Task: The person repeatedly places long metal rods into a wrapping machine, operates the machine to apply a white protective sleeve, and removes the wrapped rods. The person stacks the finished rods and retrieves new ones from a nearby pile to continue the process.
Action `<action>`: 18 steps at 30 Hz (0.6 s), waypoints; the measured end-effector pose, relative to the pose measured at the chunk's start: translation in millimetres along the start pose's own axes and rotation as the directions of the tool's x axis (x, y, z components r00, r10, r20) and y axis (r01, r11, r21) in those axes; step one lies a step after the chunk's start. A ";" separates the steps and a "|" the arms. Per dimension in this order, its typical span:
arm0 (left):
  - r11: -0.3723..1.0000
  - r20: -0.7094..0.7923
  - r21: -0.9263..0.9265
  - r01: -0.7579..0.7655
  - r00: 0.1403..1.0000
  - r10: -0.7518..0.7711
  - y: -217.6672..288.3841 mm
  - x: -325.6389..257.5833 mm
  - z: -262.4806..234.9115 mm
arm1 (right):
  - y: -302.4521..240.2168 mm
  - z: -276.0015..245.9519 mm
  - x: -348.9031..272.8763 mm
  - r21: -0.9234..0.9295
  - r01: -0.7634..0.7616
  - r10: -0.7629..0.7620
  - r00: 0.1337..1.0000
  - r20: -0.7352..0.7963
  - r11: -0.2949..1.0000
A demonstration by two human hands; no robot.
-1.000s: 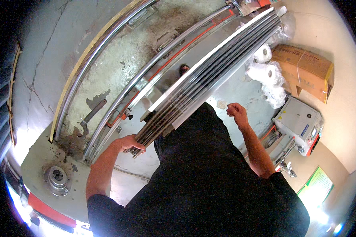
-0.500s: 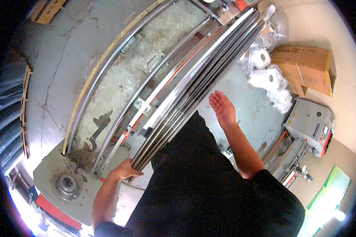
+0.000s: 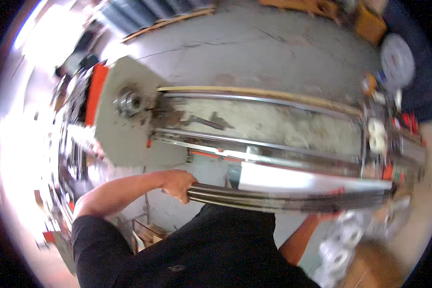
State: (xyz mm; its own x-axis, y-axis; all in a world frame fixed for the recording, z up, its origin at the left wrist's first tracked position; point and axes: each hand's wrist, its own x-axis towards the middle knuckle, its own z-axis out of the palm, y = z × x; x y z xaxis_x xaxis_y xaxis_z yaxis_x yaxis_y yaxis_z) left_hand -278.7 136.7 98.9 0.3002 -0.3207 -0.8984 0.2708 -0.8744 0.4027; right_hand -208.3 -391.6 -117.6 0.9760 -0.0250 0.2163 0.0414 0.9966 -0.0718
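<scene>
A bundle of long, dark metal tubes [image 3: 283,199] lies crosswise in front of my body. My left hand [image 3: 178,186] is closed round the left end of the bundle. Farther right, my right hand [image 3: 329,216] is at the underside of the tubes. Motion blur and the tubes hide most of its fingers, so its grip does not show. Along the far side of the bundle runs a long white strip [image 3: 312,179], and whether it is attached to the tubes I cannot tell.
Beyond the tubes stands a long machine with metal rails [image 3: 254,142] and a grey end housing [image 3: 117,122] bearing a round chuck [image 3: 128,102]. Plastic-wrapped white rolls [image 3: 338,247] sit at the lower right. Dark rolls [image 3: 149,14] lie on a pallet at the far left.
My view has turned, so the tubes and machine rails now run crosswise instead of slanting. My right hand, earlier apart from the tubes with its palm showing, is now against them.
</scene>
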 end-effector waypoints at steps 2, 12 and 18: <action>0.999 -0.007 -0.007 0.033 0.999 -0.033 -14.6 -4.5 17.6 | -16.1 -18.6 -32.5 -0.224 0.116 -0.164 0.963 -0.211 0.968; 0.990 -0.144 -0.090 -0.105 0.985 0.091 -79.8 -9.9 117.8 | 5.3 46.6 -40.1 -0.230 0.151 -0.239 0.871 -0.429 0.962; 0.966 -0.340 -0.141 -0.217 0.927 0.159 -129.8 -25.2 179.6 | 53.6 110.7 -18.4 -0.220 -0.019 0.003 0.997 -0.071 0.975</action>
State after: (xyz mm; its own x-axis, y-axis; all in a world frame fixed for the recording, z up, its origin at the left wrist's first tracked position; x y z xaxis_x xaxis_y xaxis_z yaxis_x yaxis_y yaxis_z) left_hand -485.6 192.9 37.7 0.6320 -0.3125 -0.7092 0.3257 -0.7232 0.6089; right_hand -247.7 -329.0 -17.6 0.9889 -0.0272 0.1463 0.0690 0.9549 -0.2887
